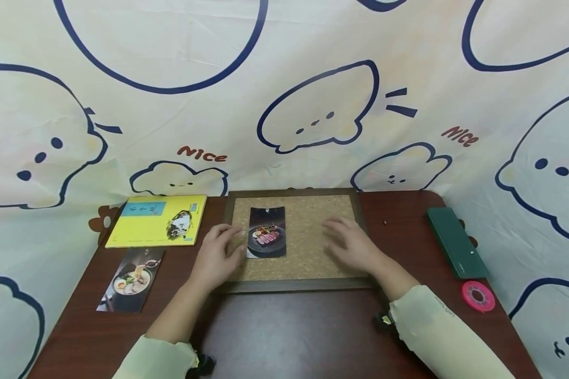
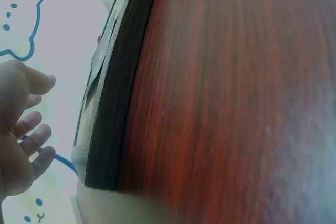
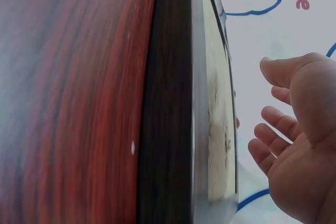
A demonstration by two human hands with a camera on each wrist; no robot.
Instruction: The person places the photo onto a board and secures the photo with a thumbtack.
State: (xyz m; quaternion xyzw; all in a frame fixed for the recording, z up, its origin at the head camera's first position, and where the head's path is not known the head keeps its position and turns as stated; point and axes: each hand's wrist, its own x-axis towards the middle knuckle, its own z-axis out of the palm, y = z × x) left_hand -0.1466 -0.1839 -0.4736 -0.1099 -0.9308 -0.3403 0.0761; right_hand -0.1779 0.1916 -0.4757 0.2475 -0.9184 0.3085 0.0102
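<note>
A framed cork board (image 1: 308, 268) lies on the dark wooden table. On its left half is a photo card (image 1: 267, 247) of sliced meat on a dark plate, with a small pale pin-like dot at its top edge. My left hand (image 1: 217, 258) hovers over the board's left side, fingertips close beside that card, fingers loosely bent and holding nothing. Over the right part of the cork, my right hand (image 1: 353, 245) is likewise relaxed, with nothing in it. Both wrist views show the left hand (image 2: 21, 129) and right hand (image 3: 304, 129) with fingers spread beyond the frame's edge.
To the left, a yellow book (image 1: 139, 229) lies flat, with a second photo card (image 1: 135, 263) of a noodle bowl just in front. At the right edge are a dark green case (image 1: 455, 242) and a pink ring-shaped item (image 1: 469, 295). A patterned cloth (image 1: 313, 31) hangs behind the table.
</note>
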